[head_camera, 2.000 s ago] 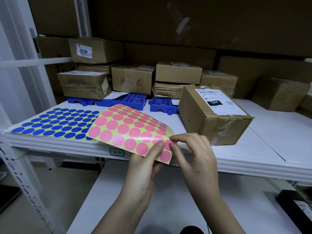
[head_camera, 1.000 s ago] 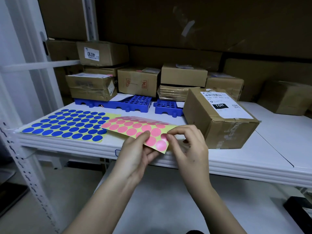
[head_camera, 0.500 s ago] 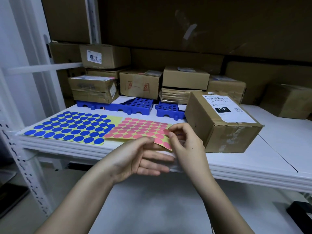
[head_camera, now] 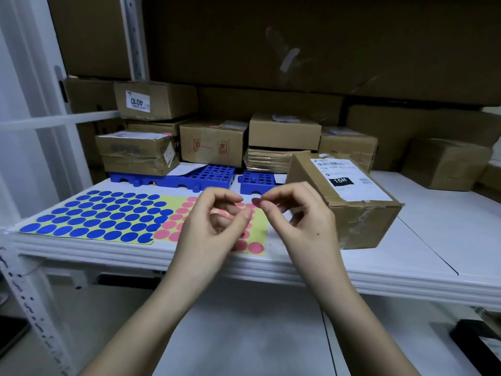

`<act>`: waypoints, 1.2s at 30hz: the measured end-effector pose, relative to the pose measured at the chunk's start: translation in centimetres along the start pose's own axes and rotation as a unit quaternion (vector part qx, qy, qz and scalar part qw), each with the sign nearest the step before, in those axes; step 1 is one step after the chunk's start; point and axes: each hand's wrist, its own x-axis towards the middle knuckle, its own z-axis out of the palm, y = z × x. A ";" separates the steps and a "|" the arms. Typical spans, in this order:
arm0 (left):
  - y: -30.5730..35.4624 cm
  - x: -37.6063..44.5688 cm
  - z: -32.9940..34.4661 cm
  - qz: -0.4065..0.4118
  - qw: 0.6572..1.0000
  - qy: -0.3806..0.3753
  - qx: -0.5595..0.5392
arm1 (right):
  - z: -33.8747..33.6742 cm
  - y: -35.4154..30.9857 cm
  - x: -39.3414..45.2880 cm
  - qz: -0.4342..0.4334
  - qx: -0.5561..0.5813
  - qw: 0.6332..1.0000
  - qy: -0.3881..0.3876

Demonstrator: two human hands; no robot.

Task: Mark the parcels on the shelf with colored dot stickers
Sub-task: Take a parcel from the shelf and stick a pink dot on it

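Note:
A yellow sheet of pink dot stickers (head_camera: 254, 229) lies flat on the white shelf (head_camera: 406, 240), partly hidden by my hands. Left of it lies a sheet of blue dot stickers (head_camera: 103, 215). My right hand (head_camera: 301, 221) pinches one pink dot sticker (head_camera: 256, 202) between thumb and forefinger above the sheet. My left hand (head_camera: 214, 229) hovers beside it with fingers curled, holding nothing that I can see. A brown parcel with a white label marked 15H (head_camera: 344, 196) stands just right of my right hand.
Several cardboard parcels (head_camera: 214, 143) are stacked along the back of the shelf, some on blue plastic racks (head_camera: 206, 177). Another box (head_camera: 444, 164) sits at the far right. A white upright post (head_camera: 27, 294) frames the left side. A lower shelf (head_camera: 244, 335) lies beneath.
The pink sheet went from my left hand down onto the shelf. My right hand peeled one pink dot off it and lifted it; my left hand let go and rose beside it.

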 end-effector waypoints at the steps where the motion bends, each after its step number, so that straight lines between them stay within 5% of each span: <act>1: 0.5 0.2 0.4 -0.009 1.000 -0.014 -0.010 | -0.6 -0.5 0.2 -0.010 0.010 1.000 0.004; 4: 2.4 1.0 2.0 -0.016 0.998 -0.053 0.012 | -2.8 -1.3 1.0 -0.013 0.033 0.999 0.005; 11: 5.0 3.2 6.3 0.104 0.985 -0.133 0.031 | -8.7 -1.9 2.8 0.028 0.051 0.998 -0.016; 24: 5.1 4.5 11.0 0.075 0.973 -0.158 0.152 | -14.4 0.4 4.7 0.165 0.015 0.983 -0.080; 36: 4.8 5.4 10.9 0.050 0.953 -0.166 0.249 | -13.9 1.1 6.6 0.206 -0.065 0.960 -0.180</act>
